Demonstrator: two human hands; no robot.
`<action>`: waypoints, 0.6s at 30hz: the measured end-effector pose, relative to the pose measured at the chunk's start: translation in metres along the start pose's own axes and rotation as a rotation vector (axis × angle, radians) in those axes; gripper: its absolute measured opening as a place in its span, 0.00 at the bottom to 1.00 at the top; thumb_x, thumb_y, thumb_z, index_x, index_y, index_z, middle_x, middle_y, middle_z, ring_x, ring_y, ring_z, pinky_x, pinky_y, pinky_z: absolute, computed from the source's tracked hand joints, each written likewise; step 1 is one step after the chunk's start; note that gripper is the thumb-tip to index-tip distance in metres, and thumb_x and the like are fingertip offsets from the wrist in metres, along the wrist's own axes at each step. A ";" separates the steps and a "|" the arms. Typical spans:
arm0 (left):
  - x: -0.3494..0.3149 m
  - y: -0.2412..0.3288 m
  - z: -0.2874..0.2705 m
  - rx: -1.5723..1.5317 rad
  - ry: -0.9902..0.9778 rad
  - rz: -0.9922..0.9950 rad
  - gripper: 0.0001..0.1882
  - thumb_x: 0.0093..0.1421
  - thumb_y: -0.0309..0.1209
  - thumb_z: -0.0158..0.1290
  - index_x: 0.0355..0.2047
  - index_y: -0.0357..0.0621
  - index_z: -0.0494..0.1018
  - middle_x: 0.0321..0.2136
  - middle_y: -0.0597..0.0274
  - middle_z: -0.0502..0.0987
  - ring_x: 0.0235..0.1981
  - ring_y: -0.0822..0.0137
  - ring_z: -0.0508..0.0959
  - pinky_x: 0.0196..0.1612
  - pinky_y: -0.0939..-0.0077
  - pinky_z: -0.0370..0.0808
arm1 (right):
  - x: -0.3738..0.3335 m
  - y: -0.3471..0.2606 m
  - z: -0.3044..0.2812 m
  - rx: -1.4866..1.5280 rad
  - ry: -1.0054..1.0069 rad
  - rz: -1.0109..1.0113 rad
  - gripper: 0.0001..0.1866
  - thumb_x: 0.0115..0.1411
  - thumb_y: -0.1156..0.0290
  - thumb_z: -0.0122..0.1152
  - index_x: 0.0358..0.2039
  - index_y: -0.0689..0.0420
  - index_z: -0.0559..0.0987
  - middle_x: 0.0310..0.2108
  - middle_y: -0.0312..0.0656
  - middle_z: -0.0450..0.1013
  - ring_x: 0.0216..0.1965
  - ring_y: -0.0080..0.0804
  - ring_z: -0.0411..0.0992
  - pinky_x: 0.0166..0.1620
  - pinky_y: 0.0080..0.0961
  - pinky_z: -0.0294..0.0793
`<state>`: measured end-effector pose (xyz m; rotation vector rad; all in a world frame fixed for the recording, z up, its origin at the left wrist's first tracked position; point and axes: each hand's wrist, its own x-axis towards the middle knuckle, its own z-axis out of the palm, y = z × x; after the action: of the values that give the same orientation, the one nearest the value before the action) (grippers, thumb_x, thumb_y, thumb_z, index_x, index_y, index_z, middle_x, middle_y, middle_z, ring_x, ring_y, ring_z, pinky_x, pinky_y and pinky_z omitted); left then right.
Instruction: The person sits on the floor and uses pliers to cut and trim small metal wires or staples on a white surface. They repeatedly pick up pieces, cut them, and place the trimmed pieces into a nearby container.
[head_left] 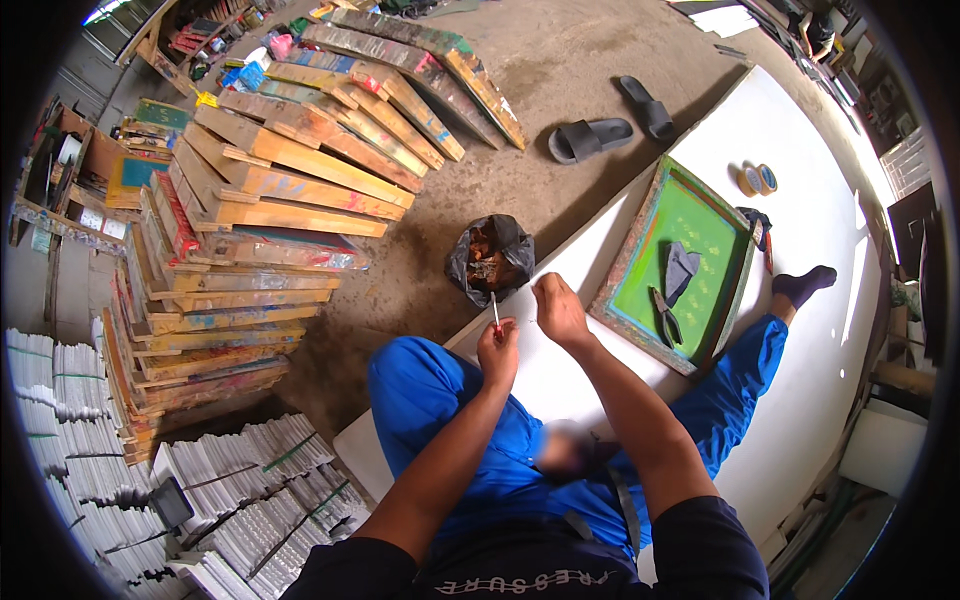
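Note:
My left hand (498, 347) is closed around a slim tool (495, 309) with a pale narrow shaft and a bit of red by the fingers; its exact kind is too small to tell. The shaft points up toward a black plastic bag (510, 238) holding brown scraps. To the right, my right hand (562, 312) is held over the white board's edge with its fingertips pinched together; anything between them is hidden. Beyond it, a wooden screen-printing frame (612, 290) with green mesh lies on the board, carrying pliers (666, 316) and a dark grey folded piece (682, 272).
I sit on a white board (800, 330), one leg stretched out right. Two tape rolls (757, 180) lie past the frame. Black sandals (590, 140) rest on the concrete floor. Wooden frames (300, 190) stand in rows at left, above strapped white stacks (250, 490). A person (818, 35) is far right.

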<state>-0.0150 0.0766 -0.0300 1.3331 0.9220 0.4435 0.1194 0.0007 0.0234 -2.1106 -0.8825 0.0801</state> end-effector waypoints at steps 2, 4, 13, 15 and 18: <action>0.001 -0.001 0.000 0.018 0.031 0.049 0.10 0.64 0.27 0.57 0.43 0.37 0.79 0.26 0.64 0.77 0.11 0.78 0.67 0.14 0.79 0.62 | 0.021 -0.026 0.003 0.020 0.039 -0.024 0.05 0.65 0.74 0.58 0.37 0.61 0.72 0.34 0.55 0.74 0.38 0.60 0.74 0.40 0.47 0.74; 0.004 -0.001 -0.005 -0.071 0.015 -0.059 0.11 0.65 0.28 0.57 0.45 0.36 0.77 0.29 0.62 0.79 0.11 0.78 0.66 0.13 0.80 0.62 | 0.040 -0.049 0.010 -0.012 0.014 -0.005 0.04 0.64 0.72 0.59 0.36 0.57 0.75 0.35 0.50 0.75 0.38 0.56 0.76 0.41 0.46 0.76; -0.005 0.035 -0.006 -0.185 0.068 -0.197 0.16 0.64 0.27 0.57 0.52 0.35 0.75 0.46 0.54 0.79 0.20 0.79 0.70 0.18 0.82 0.64 | 0.043 -0.044 0.027 -0.182 0.011 -0.025 0.05 0.63 0.67 0.62 0.37 0.54 0.80 0.33 0.43 0.77 0.35 0.46 0.80 0.35 0.41 0.79; -0.001 0.027 -0.006 -0.185 0.083 -0.158 0.16 0.64 0.26 0.57 0.52 0.35 0.75 0.45 0.53 0.80 0.20 0.78 0.71 0.17 0.81 0.64 | 0.018 -0.034 0.022 -0.096 0.165 -0.041 0.06 0.62 0.68 0.63 0.38 0.53 0.81 0.34 0.43 0.78 0.34 0.46 0.79 0.35 0.40 0.79; -0.002 0.028 0.001 -0.223 0.063 -0.166 0.16 0.63 0.26 0.57 0.51 0.34 0.75 0.43 0.54 0.80 0.13 0.77 0.68 0.14 0.81 0.65 | -0.034 -0.004 0.013 -0.202 0.160 0.116 0.08 0.60 0.70 0.65 0.40 0.53 0.84 0.35 0.42 0.78 0.38 0.44 0.78 0.39 0.38 0.78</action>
<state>-0.0095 0.0811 -0.0031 1.0369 0.9963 0.4475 0.0871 -0.0101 0.0096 -2.3185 -0.6966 -0.1215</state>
